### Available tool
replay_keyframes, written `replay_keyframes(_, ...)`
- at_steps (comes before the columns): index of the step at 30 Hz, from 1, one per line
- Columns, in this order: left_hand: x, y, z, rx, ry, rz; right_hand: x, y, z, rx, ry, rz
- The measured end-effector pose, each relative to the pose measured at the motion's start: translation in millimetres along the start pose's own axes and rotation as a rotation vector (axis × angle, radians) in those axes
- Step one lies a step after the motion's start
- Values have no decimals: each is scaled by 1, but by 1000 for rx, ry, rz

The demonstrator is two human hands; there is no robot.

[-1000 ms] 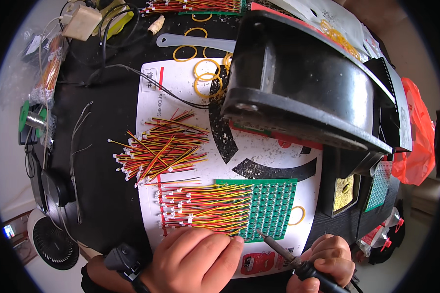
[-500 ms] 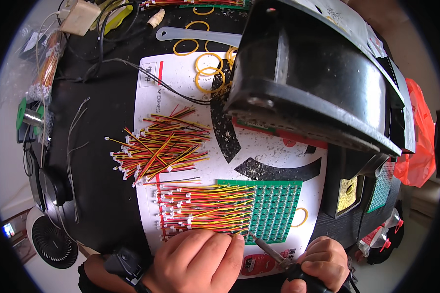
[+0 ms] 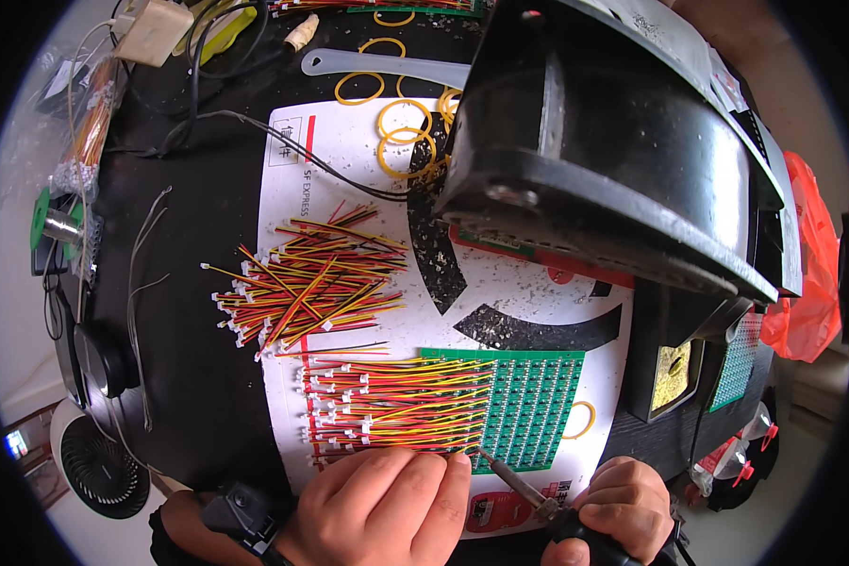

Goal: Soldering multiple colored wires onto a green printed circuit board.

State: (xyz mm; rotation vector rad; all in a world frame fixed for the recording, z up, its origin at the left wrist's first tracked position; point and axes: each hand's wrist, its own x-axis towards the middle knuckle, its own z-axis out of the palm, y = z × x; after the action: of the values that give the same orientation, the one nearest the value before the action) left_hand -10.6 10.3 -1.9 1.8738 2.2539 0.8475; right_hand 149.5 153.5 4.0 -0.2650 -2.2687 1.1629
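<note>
A green circuit board panel (image 3: 535, 406) lies on the white sheet, with rows of red, black and yellow wires (image 3: 396, 401) running from its left part to white connectors. My left hand (image 3: 387, 505) is closed over the lowest wires, fingertips pressed together at the board's near-left edge; the wire pinched under them is mostly hidden. My right hand (image 3: 623, 509) grips a soldering iron (image 3: 528, 491) by its black handle. Its tip touches or nearly touches the board just right of my left fingertips. Beyond the wired rows sits a loose pile of similar wires (image 3: 311, 278).
A big black fume-extractor-like housing (image 3: 613, 141) looms over the right side. Beside it stands a tray of yellow cleaning wool (image 3: 674, 377). Rubber bands (image 3: 406, 151) lie on the white sheet (image 3: 349, 132). A solder spool (image 3: 57, 224) and small fan (image 3: 104, 467) are at left.
Almost nothing differs. Both hands and the soldering iron stay in nearly the same place; the view shifts very slightly.
</note>
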Motion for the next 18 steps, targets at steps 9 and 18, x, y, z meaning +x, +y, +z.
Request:
replay_keyframes(9, 0, 0, 0, -9, -8, -1, -25, -2, -6, -68, 47, 213)
replay_keyframes(18, 0, 2, -1, -44, -10, -68, 0, 0, 1, 16, 59, 6)
